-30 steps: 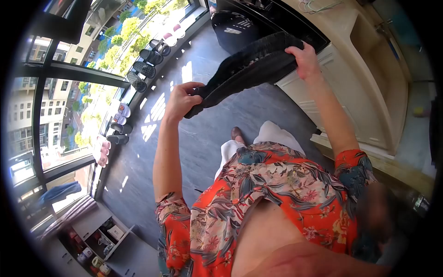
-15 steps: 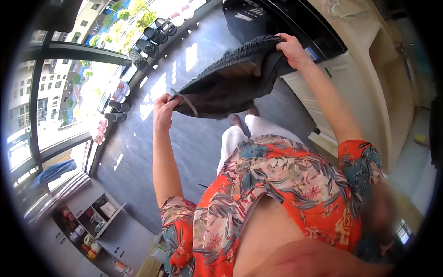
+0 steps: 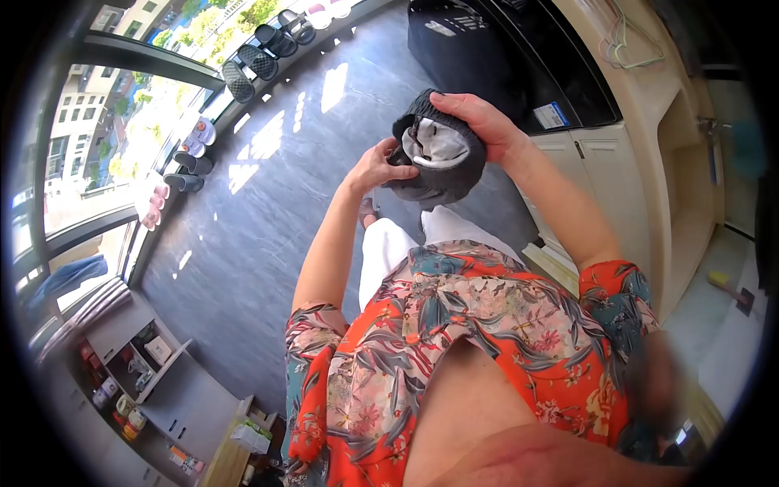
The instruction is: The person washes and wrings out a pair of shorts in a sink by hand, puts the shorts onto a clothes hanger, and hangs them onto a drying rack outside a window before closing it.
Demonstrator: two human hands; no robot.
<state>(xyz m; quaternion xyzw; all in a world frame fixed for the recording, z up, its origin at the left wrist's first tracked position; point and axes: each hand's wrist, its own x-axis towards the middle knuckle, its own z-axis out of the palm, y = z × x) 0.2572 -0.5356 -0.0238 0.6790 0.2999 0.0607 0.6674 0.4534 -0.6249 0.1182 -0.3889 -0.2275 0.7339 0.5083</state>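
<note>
Dark elastic-edged garment (image 3: 438, 185): I see left hand (image 3: 378, 168) pinching its left side, right hand (image 3: 484, 123) its far-right edge; grip evenly.

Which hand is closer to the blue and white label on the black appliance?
Right. The right hand is left of the label in view, holding the dark cloth; the left hand is farther left, at the cloth's left side.
</note>
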